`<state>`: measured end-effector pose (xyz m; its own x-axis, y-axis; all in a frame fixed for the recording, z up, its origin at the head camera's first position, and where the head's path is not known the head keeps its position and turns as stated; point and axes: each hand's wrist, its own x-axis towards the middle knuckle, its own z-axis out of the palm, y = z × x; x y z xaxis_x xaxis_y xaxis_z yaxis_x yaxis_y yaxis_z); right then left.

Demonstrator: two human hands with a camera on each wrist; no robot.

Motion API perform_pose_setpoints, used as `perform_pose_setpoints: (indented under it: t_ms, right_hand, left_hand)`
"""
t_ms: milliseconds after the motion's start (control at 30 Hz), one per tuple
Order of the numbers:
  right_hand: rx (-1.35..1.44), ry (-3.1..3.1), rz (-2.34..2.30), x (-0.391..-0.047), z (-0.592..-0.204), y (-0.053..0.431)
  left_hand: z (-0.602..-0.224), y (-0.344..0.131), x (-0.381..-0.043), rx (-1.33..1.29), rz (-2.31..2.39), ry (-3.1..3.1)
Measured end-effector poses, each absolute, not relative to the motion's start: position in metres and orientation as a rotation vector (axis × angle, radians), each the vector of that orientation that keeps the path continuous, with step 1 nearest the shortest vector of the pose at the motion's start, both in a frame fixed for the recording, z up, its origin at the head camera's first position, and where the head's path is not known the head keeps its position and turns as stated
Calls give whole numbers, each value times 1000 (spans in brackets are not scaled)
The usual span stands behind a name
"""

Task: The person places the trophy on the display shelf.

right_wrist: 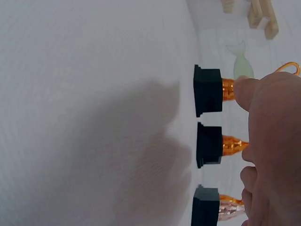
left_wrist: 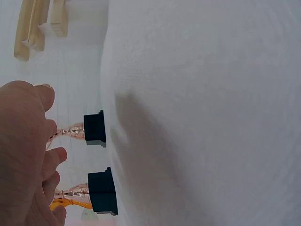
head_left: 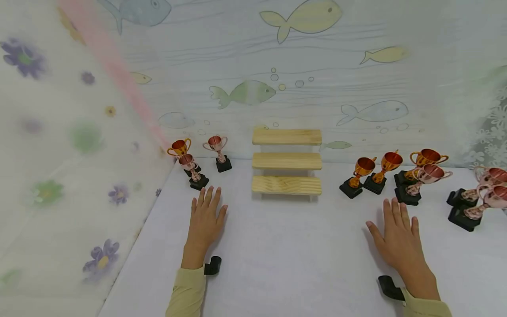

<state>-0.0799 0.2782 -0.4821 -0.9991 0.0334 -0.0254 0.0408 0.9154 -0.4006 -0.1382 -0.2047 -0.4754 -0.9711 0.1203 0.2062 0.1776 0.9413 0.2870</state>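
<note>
No text, label, brand, number or sign can be read anywhere, neither on the trophies [head_left: 390, 164] beyond the fingers [head_left: 395, 212] nor on the wooden steps [head_left: 287, 185] ahead between both hands' fingers.

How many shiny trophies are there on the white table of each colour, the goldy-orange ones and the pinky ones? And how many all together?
Goldy-orange trophies: 4
Pinky trophies: 5 (two are partly cut off by the head view's right edge)
Total: 9
</note>
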Motion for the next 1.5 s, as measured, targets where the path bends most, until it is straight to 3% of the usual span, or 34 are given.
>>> perform_pose_setpoints:
  t_ms: [367,700,1033,1500]
  right_hand:
    - [8,2939,-959,-86,-468,277]
    - [83,2796,-1407,-100,-461,269]
    - [120,2742,-1664,-132,-470,260]
    - [28,2644,-1948,-165,-469,251]
  left_hand:
    - [-478,-193,-137,-227,-755,-2875]
    - [-479,-140,-134,-194,-1357,-2538]
    - [-466,-98,-151,311,-2233,-2134]
    - [-469,-98,-177,617,-2624,-1681]
